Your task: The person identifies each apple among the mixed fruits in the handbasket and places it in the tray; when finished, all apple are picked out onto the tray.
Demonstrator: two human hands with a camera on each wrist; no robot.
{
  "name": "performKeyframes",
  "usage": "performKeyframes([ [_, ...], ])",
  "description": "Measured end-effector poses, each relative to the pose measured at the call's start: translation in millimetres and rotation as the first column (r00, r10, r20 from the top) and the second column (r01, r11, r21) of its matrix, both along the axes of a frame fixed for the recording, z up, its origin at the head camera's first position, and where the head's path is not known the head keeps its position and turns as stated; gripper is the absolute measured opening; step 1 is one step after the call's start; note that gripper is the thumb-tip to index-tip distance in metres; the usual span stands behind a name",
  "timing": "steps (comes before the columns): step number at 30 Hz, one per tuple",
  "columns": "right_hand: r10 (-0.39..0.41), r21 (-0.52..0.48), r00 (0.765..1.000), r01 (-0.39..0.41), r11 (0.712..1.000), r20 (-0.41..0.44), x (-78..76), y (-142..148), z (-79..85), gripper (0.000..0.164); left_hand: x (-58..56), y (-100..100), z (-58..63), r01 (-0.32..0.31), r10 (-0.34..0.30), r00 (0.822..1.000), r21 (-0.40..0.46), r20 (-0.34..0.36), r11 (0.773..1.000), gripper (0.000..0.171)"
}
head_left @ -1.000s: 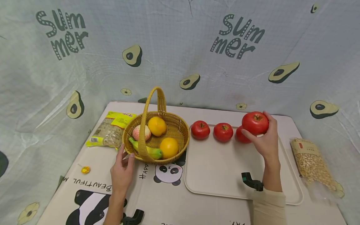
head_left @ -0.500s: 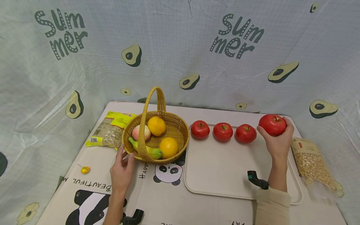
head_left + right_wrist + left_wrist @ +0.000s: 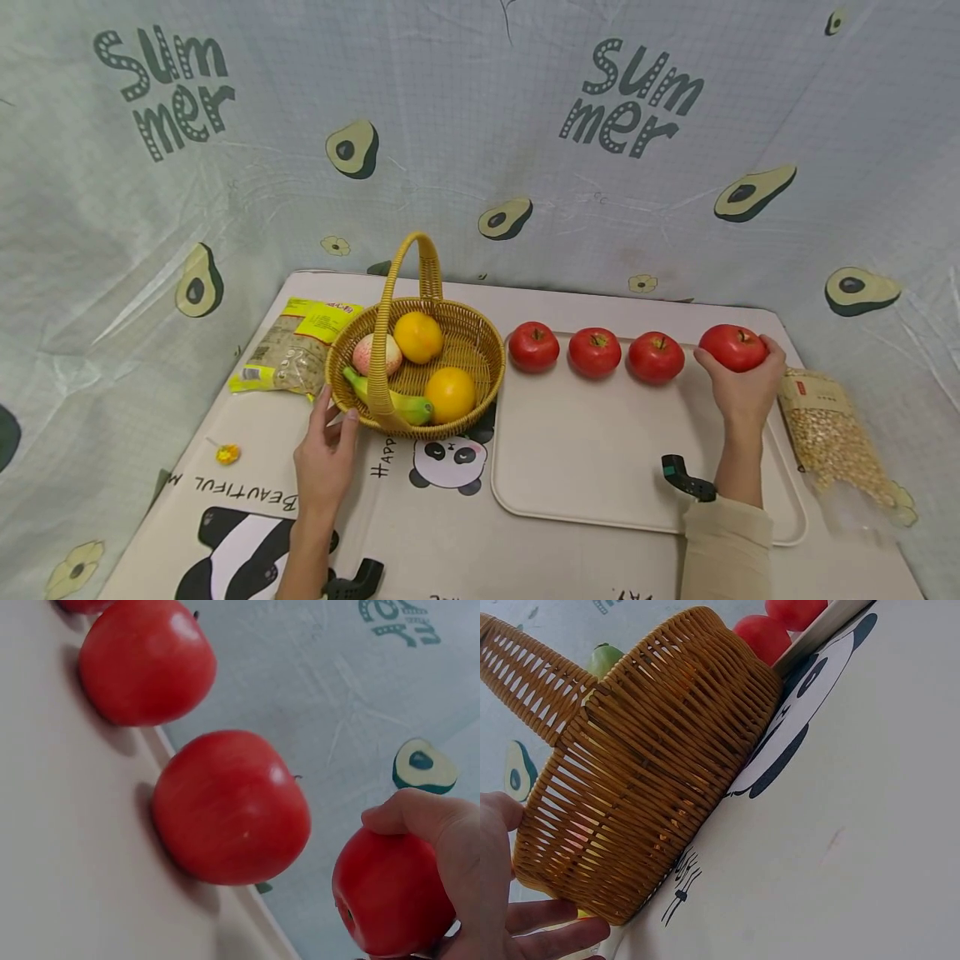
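My right hand (image 3: 746,387) grips a red apple (image 3: 733,347) at the tray's far right corner, thumb on its left side. In the right wrist view the held apple (image 3: 390,892) hangs beside another apple (image 3: 231,808). Three more apples, left (image 3: 534,347), middle (image 3: 595,352) and right (image 3: 656,357), stand in a row along the far edge of the beige tray (image 3: 585,467). My left hand (image 3: 326,458) rests with relaxed fingers against the near left side of a yellow wicker basket (image 3: 491,358). In the left wrist view its fingertips touch the woven wall (image 3: 645,772).
Inside the basket lie a peach (image 3: 365,354), a banana (image 3: 408,408) and two orange fruits, back (image 3: 418,337) and front (image 3: 450,395). A yellow-labelled bag (image 3: 292,350) lies left of it. Another bag of pale grains (image 3: 832,425) lies right of the tray. A small yellow flower (image 3: 227,453) is at left.
My right hand has carried the apple rightward past the third apple, then lowered it toward the tray's far right corner. My left hand and the basket have stayed put.
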State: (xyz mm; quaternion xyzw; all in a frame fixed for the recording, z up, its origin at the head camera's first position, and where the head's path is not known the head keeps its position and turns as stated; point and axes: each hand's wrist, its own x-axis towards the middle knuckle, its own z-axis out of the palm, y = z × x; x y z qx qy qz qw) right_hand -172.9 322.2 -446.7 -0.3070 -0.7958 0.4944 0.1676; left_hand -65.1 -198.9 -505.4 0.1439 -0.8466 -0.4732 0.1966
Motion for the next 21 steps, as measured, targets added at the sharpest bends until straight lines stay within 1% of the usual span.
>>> performKeyframes([
  [2,-0.012,0.0,1.0,0.012,1.0,0.023,-0.9,2.3,-4.5,0.091,0.0,-0.1,0.0,0.0,0.0,1.0,0.001,0.002,1.0,0.058],
  [5,-0.007,0.007,0.999,0.006,1.0,0.053,-2.0,5.8,-11.4,0.092,0.1,-0.2,0.3,-0.001,0.001,1.0,0.0,0.004,1.0,0.058],
  [11,0.056,0.021,0.992,-0.059,0.998,0.116,-3.3,12.5,-22.3,0.094,0.8,0.3,0.7,-0.001,0.001,1.0,-0.003,0.002,1.0,0.058],
  [16,0.093,0.045,0.987,-0.099,0.994,0.132,-4.2,15.7,-28.6,0.096,0.3,0.8,0.6,0.0,0.0,1.0,-0.003,-0.007,1.0,0.058],
  [21,0.111,0.049,0.984,-0.119,0.992,0.143,-5.3,16.3,-32.6,0.097,0.4,0.8,0.5,-0.003,0.003,1.0,-0.003,-0.013,1.0,0.058],
])
